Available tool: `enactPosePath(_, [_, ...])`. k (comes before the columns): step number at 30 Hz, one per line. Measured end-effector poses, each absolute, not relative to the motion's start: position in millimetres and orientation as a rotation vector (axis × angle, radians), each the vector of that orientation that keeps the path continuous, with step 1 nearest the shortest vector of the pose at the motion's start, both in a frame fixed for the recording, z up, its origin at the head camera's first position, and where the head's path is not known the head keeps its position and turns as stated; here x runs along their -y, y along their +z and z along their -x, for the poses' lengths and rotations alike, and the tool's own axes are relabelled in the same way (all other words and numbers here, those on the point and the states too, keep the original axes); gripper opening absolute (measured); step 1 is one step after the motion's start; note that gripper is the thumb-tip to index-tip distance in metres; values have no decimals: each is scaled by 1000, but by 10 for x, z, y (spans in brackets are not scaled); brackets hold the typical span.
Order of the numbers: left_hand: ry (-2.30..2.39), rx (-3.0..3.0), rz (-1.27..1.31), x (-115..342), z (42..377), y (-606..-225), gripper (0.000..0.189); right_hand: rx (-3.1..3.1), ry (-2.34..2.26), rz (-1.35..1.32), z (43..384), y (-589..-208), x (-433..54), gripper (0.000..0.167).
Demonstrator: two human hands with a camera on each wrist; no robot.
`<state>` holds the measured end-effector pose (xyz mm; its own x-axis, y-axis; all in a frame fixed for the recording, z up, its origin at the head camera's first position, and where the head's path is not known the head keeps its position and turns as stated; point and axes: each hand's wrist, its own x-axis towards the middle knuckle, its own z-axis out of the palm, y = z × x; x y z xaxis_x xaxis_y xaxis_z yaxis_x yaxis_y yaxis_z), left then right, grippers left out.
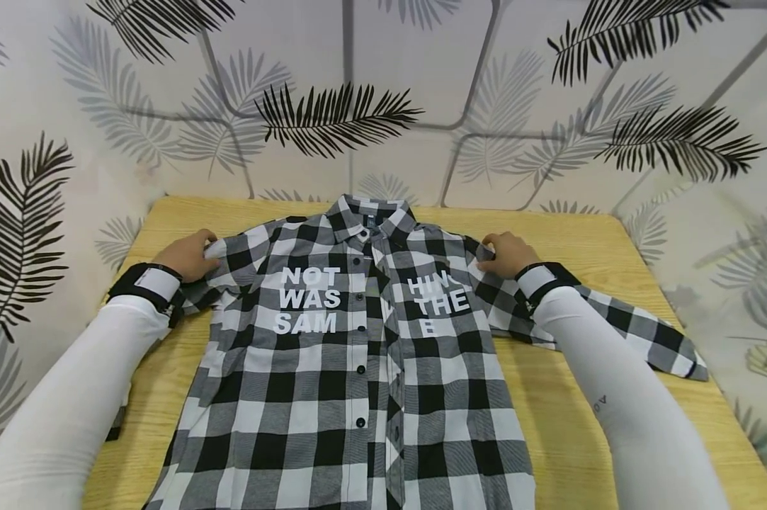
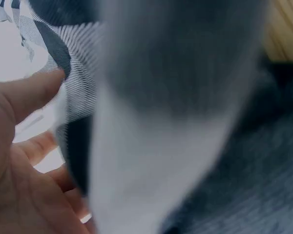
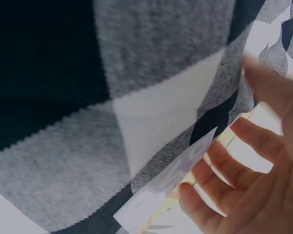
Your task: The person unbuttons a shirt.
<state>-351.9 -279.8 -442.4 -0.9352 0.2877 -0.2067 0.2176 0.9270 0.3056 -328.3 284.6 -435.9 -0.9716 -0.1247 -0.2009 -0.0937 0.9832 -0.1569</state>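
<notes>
A black, grey and white checked shirt (image 1: 275, 404) lies front up, collar at the far end, with white lettering on both sides of the chest. My left hand (image 1: 188, 255) pinches the upper sleeve near the left-hand shoulder; in the left wrist view its thumb (image 2: 41, 90) presses on the checked cloth. On the opposite shoulder, my right hand (image 1: 509, 255) pinches the upper sleeve. Its curled fingers (image 3: 254, 136) lie beside the cloth edge in the right wrist view. Loose fabric fills much of both wrist views.
Beneath the shirt is a wooden table (image 1: 568, 425). One sleeve (image 1: 644, 333) stretches right, passing under my right wrist; the other hangs down the left side, partly behind my left arm. A leaf-patterned wall covering (image 1: 383, 64) rises behind the table and along its sides.
</notes>
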Motion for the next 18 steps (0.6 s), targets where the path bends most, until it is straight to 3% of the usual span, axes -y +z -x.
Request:
enactPosePath(6, [371, -2840, -304, 2858, 3449, -4403, 22, -3093, -108, 92, 3342, -4436, -2878, 18])
enactPosePath(13, [387, -2912, -207, 2855, 3443, -4407, 31, -3154, -114, 53, 3396, -4443, -2875, 17])
enactPosePath(18, [466, -2998, -253, 2606, 3422, -4355, 52, -3153, -264, 275, 3430, -4390, -2692, 24])
